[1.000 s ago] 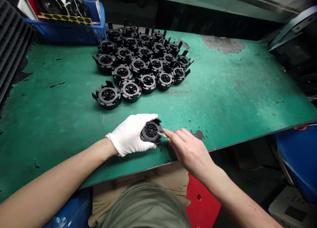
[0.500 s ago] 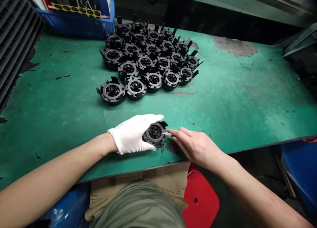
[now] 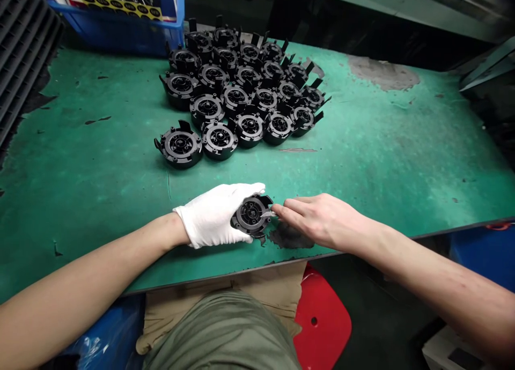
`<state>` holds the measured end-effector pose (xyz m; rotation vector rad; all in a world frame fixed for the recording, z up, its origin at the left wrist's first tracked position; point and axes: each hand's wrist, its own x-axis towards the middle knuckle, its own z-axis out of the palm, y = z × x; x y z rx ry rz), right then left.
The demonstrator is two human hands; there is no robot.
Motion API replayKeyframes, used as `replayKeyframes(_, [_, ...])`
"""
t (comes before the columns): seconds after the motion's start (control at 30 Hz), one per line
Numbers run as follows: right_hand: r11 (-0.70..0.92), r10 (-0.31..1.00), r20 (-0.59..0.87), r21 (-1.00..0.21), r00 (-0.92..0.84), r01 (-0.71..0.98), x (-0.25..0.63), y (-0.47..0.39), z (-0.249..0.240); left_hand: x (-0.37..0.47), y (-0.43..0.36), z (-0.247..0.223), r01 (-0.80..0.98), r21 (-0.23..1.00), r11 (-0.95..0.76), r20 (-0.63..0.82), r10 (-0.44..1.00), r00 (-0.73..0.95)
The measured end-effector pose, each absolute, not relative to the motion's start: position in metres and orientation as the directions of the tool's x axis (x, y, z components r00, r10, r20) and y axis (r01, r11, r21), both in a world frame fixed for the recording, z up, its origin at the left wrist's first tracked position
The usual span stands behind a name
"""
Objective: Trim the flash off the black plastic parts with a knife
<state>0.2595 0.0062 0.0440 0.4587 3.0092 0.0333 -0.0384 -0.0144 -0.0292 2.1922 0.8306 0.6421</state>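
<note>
Gripping a round black plastic part (image 3: pixel 251 215) near the front edge of the green worktop (image 3: pixel 382 150), the left hand (image 3: pixel 215 214), in a white glove, has its fingers (image 3: pixel 241 190) curled around the part's far rim and tilts its ribbed face up toward the camera. The bare right hand (image 3: pixel 322 220) comes in from the right, its fingers (image 3: pixel 284 209) pinched together on a small thin silvery tool (image 3: pixel 267 214) whose tip lies on the part's face just right of its centre hub; what kind of tool it is cannot be told. The part sits just above a dark worn patch (image 3: pixel 292 237) in the worktop's surface. Farther back, well apart from both hands, a cluster of matching black parts (image 3: pixel 241 91) stands in tight rows, each face up, with one part (image 3: pixel 179 145) at the near left corner of the group, slightly off from its neighbour. Behind the cluster at the back left edge is a blue bin (image 3: pixel 120 27) holding dark pieces and a strip of yellow labels. A black ribbed panel (image 3: pixel 24 64) lies along the far left. Below the worktop's edge a red stool seat (image 3: pixel 322 322) shows beside the person's lap.
</note>
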Motion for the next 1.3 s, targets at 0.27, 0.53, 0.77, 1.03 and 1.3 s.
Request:
replayKeyframes(0.27, [0.964, 0.263, -0.072, -0.009, -0.962, 0.264, 0.263, 0.015, 0.041, -0.036, -0.012, -0.028, 0.373, 0.768, -0.52, 0.156, 0.717, 0.679])
replayKeyframes(0.53, [0.882, 0.468, -0.022, -0.049, -0.883, 0.469, 0.263, -0.013, 0.032, -0.035, -0.01, -0.025, 0.378, 0.778, -0.501, 0.122, 0.711, 0.692])
replayKeyframes(0.77, [0.942, 0.335, -0.069, 0.018, -0.94, 0.334, 0.26, -0.004, 0.043, -0.034, -0.009, -0.023, 0.37, 0.768, -0.522, 0.143, 0.704, 0.696])
replayKeyframes(1.03, [0.985, 0.164, -0.045, 0.058, -0.985, 0.161, 0.257, 0.019, 0.049, -0.034, -0.008, -0.024, 0.365, 0.767, -0.528, 0.14, 0.693, 0.708])
replayKeyframes(1.3, [0.952, 0.3, 0.006, -0.062, -0.954, 0.299, 0.267, 0.019, 0.043, -0.034, -0.008, -0.023, 0.371, 0.763, -0.529, 0.135, 0.691, 0.71])
